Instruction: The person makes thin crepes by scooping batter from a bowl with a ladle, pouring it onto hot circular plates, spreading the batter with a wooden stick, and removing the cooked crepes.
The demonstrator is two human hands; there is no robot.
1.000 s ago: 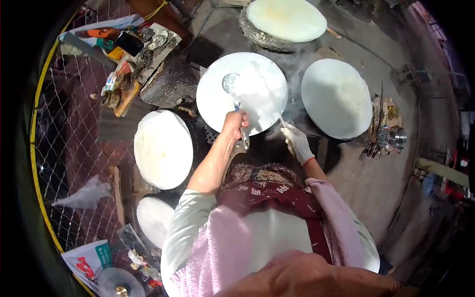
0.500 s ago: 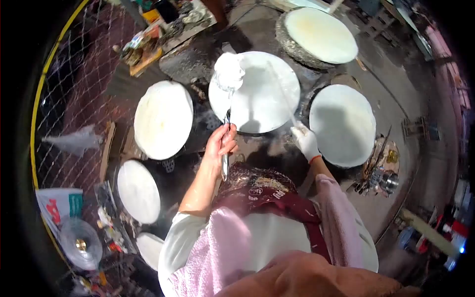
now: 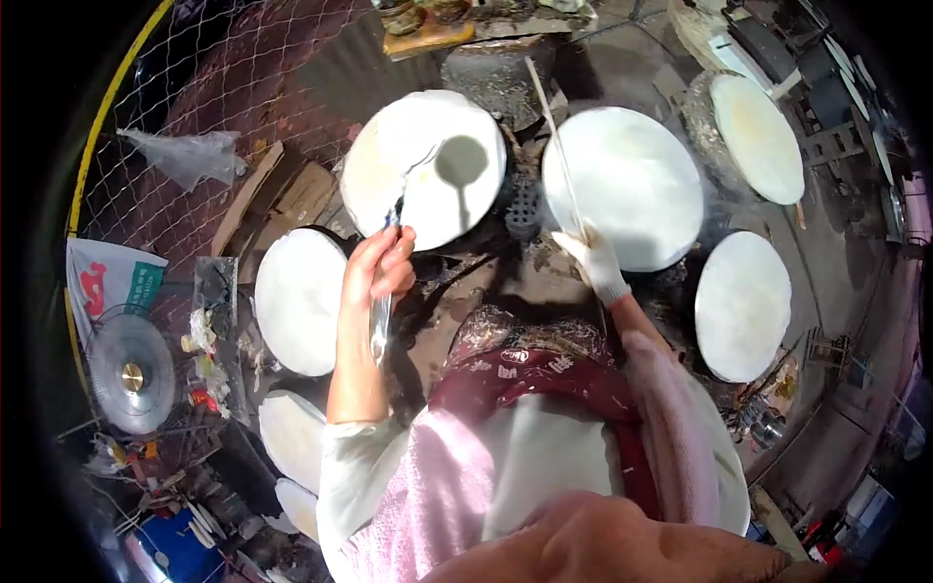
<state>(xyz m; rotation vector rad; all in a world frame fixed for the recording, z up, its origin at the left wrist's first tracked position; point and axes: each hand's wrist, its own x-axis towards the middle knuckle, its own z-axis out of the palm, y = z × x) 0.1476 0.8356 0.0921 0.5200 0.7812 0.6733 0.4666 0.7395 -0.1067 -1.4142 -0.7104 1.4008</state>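
My bare left hand (image 3: 381, 264) is wrapped round the shiny handle of a ladle (image 3: 397, 208). The ladle reaches over a round white griddle top (image 3: 369, 185); its bowl blends into the white surface, but its round shadow falls on that top. My right hand (image 3: 593, 260), in a white glove, is closed on a long thin pale stick (image 3: 556, 136). That stick slants up across the left part of a second round white top (image 3: 632, 185). Both tops look coated with a thin white layer.
More round white tops stand about me: one at left (image 3: 301, 301), one at right (image 3: 743, 306), one far right (image 3: 760, 136) on a rough base. A wire fence (image 3: 262, 68) runs along the left. A fan (image 3: 132, 369) stands at the lower left.
My view has turned left, so the tops appear shifted right. The ladle, earlier heaped with white stuff near the middle top, is now over the top left of it. My right hand keeps the stick.
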